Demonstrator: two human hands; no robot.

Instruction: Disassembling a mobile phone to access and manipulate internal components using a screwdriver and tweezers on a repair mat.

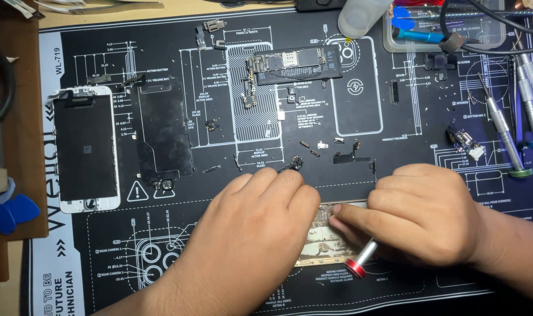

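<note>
Disassembly stage, judged: phone housing (328,237) low on repair mat (395,117), largely covered, steadied under curled left hand (249,231); right hand (421,213) clamped on red-capped screwdriver (361,259), tip hidden; next likely needing precise tip seating; loose screws (322,144), logic board (295,64) well apart.
</note>
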